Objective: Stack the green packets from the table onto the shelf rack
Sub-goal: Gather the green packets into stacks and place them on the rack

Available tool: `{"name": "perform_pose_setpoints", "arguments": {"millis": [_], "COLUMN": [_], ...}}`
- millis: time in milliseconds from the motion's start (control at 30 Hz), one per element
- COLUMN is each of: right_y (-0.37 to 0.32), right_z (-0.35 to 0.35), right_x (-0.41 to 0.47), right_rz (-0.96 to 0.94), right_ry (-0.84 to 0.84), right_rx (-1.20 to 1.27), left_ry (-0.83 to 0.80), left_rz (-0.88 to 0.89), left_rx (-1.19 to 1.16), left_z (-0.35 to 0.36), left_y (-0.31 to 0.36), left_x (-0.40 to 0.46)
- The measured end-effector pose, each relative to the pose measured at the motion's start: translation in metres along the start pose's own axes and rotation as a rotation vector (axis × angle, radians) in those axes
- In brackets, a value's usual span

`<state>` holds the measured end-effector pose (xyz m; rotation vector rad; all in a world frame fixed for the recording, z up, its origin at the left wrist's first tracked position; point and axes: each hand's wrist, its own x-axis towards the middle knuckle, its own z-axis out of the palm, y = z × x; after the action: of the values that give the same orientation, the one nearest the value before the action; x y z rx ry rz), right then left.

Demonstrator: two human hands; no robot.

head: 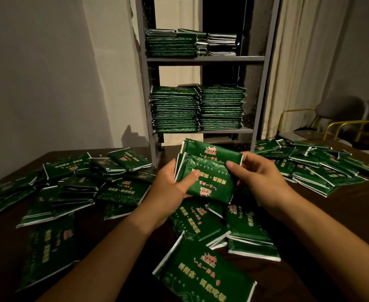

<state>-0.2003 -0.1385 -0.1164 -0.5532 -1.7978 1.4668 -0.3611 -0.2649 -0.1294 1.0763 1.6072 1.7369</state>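
Packets point(209, 177): gold Chinese print, unreadable.

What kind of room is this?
Probably a small stockroom or back room: a metal shelf rack stacked with green packets, more piled on a dark table, and a chair beside curtains.

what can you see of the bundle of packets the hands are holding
The held bundle of green packets is a few flat, glossy, foil-like packets, dark green with pale scroll patterns, gold lettering, a red emblem and white edges. They overlap unevenly, the rear ones poking up behind the front one. The bundle is tilted, lifted above loose packets on the table in front of the shelf rack. The left hand and right hand grip its sides, thumbs on its face.
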Motion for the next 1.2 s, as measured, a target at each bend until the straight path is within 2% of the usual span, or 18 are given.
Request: {"name": "perform_pose_setpoints", "arguments": {"millis": [100, 233, 400, 500, 600, 700, 767, 833, 900, 967, 1100, 1167, 1200], "right_y": [0.001, 0.002, -0.005, -0.009, -0.014, -0.019, -0.017, -0.013, -0.01, -0.006, -0.007, -0.01, -0.011], "right_z": [-0.001, -0.007, -0.003, 0.005, 0.013, 0.016, 0.017, 0.019, 0.019, 0.017, 0.017, 0.018, 0.018], "right_x": [0.001, 0.001, -0.002, -0.004, -0.008, -0.013, -0.015, -0.014, -0.012, -0.009, -0.007, -0.01, -0.013], "right_rz": [0.051, 0.066, 0.064, -0.034, -0.112, -0.158, -0.201, -0.237, -0.225, -0.155, 0.016, 0.066, 0.085], "right_ry": [0.015, 0.009, -0.052, -0.072, -0.116, -0.226, -0.288, -0.26, -0.195, -0.114, -0.048, -0.083, -0.118], "right_rx": [0.071, 0.089, 0.168, 0.09, 0.049, 0.078, -0.004, -0.131, -0.133, -0.051, 0.17, 0.052, -0.139], "left_ry": [0.1, 0.252, 0.194, 0.029, -0.042, 0.04, 0.095, 0.08, 0.036, 0.023, -0.036, 0.008, 0.07], "left_rz": [-0.007, -0.02, -0.012, 0.15, 0.381, 0.531, 0.554, 0.519, 0.415, 0.325, 0.113, 0.089, 0.092], "left_rx": [-0.001, -0.142, -0.141, 0.026, 0.324, 0.544, 0.548, 0.524, 0.492, 0.429, 0.086, 0.001, -0.032], "left_z": [-0.004, -0.011, -0.018, -0.013, -0.008, -0.007, -0.008, -0.007, -0.006, -0.01, -0.012, -0.01, -0.01], "left_y": [-0.002, -0.001, 0.007, 0.015, 0.019, 0.021, 0.022, 0.02, 0.018, 0.016, 0.015, 0.014, 0.014], "left_x": [0.004, 0.007, 0.011, 0.003, -0.004, -0.004, -0.005, -0.007, -0.007, -0.005, -0.002, 0.0, 0.001]}}
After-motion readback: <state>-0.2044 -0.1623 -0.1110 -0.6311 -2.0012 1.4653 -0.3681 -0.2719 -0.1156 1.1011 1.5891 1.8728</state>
